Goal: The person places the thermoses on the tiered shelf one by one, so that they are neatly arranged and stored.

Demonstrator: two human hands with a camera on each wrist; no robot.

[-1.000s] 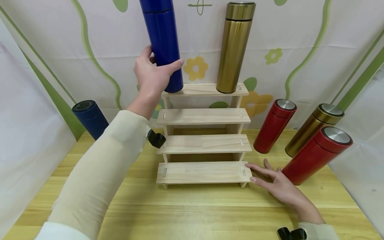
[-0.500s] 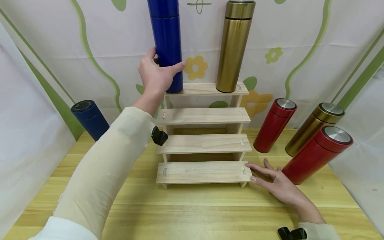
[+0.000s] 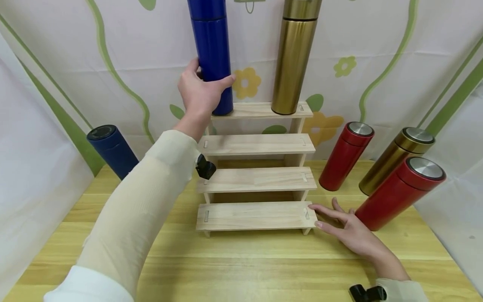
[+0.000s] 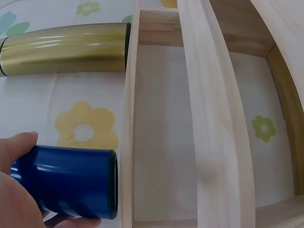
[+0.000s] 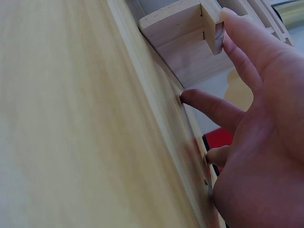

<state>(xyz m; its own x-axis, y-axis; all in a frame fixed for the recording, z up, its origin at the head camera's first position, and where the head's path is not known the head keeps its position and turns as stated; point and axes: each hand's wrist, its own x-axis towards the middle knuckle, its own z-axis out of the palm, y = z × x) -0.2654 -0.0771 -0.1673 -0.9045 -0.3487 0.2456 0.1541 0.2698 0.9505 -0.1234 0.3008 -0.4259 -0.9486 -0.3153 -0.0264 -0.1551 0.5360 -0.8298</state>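
Near the left end of the top board, my left hand [image 3: 200,92] grips a glossy blue thermos bottle [image 3: 213,46] round its lower part, thumb across the front. The bottle stands nearly upright, its top out of frame. In the left wrist view, the base of the blue bottle [image 4: 78,180] is right at the board's edge. A gold thermos bottle [image 3: 296,63] stands near that board's right end. My right hand [image 3: 354,233] touches the right end of the lowest board of the stepped wooden rack [image 3: 256,216] with thumb and index finger. Its other fingers [image 5: 213,109] reach down to the table.
Right of the rack stand a red thermos [image 3: 343,161], a gold thermos [image 3: 392,167] and a nearer red thermos [image 3: 396,197]. A dark blue thermos [image 3: 115,151] stands at the left, partly behind my left sleeve. A patterned cloth [image 3: 256,42] hangs behind the wooden table [image 3: 241,268].
My left hand and the blue bottle have moved slightly right along the top board, and the bottle has become more upright. My right hand has stayed in place at the lowest board.
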